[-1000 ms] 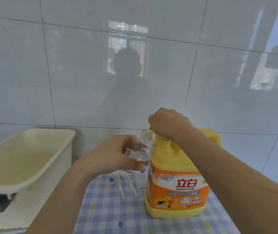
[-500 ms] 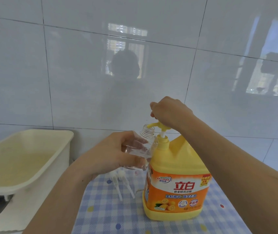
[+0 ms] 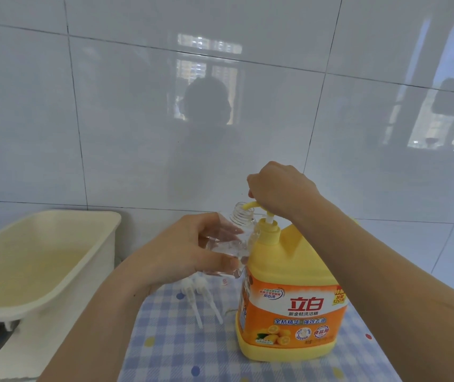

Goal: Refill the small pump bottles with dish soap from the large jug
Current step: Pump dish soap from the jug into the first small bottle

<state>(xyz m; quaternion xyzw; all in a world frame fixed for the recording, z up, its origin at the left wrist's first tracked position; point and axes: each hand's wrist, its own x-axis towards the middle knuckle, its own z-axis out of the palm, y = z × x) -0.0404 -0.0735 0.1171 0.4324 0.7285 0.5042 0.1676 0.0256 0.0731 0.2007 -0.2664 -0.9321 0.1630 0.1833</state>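
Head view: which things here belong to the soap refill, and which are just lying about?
In the job: yellow jug; its pump, under the right hand; clear small bottle, held by the left hand; two white pump tops waiting on the cloth.
Lying about: cream tub; checked cloth.

You face a wall [image 3: 110, 119] of large glossy white tiles with thin dark grout lines. Its sheen mirrors a bright barred window [image 3: 209, 70] near the middle and a taller strip of daylight [image 3: 441, 106] on your right. On your left sits a cream plastic tub [image 3: 55, 216], close to the wall. Below you lies a blue-and-white checked cloth [image 3: 170, 340] with coloured dots.
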